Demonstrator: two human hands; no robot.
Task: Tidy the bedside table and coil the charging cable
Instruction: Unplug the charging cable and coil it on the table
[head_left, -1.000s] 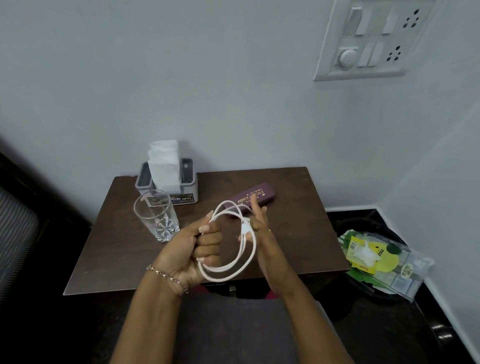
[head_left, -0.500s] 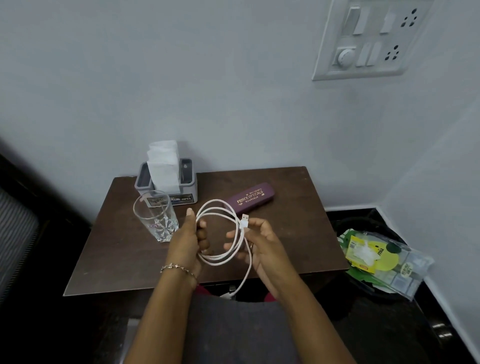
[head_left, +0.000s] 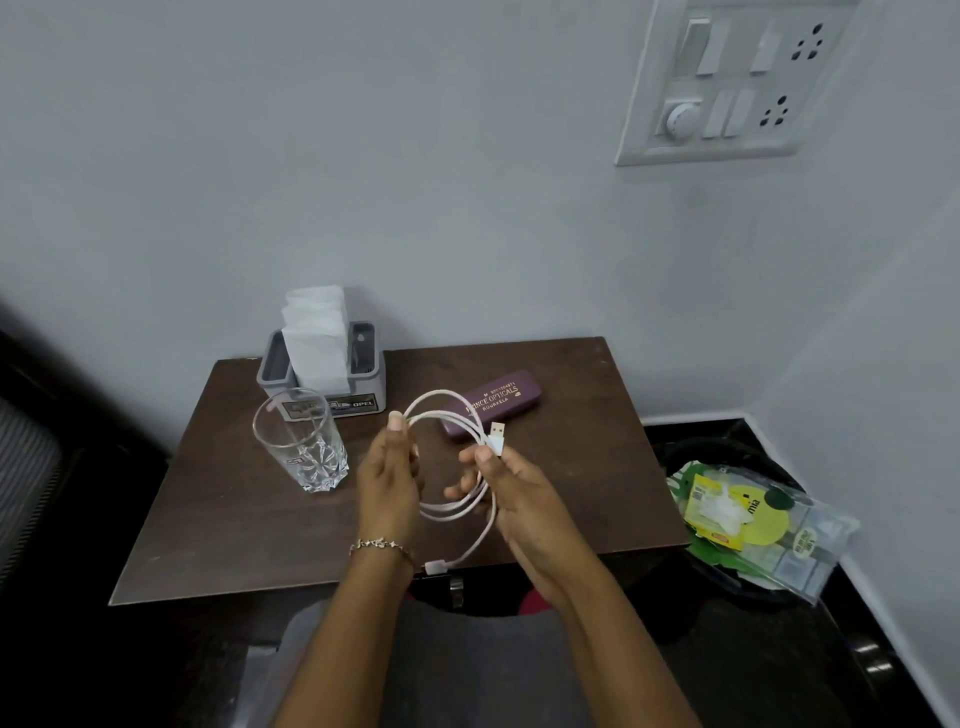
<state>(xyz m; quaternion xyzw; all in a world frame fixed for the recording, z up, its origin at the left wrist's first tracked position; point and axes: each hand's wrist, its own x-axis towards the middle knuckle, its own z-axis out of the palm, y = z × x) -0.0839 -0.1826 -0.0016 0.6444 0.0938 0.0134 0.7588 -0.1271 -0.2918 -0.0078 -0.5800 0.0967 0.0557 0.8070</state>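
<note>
A white charging cable (head_left: 450, 508) hangs in loose loops between both hands above the dark brown bedside table (head_left: 218, 525). My left hand (head_left: 388, 480) pinches the left side of the loops, thumb up. My right hand (head_left: 511, 486) grips the right side just below the USB plug (head_left: 497, 434), which sticks up. One tail runs down to a small connector (head_left: 435, 566) near the table's front edge.
On the table stand a clear glass (head_left: 301, 439), a grey tissue holder (head_left: 322, 371) with white tissues and a purple spectacle case (head_left: 493, 404). A black bin (head_left: 727, 519) holding plastic packets sits on the floor at the right. A switchboard (head_left: 727, 83) is on the wall.
The tight coil held in my left fist has opened into wider loops. One tail has dropped toward the table's front edge. My right hand now holds the USB plug end upright.
</note>
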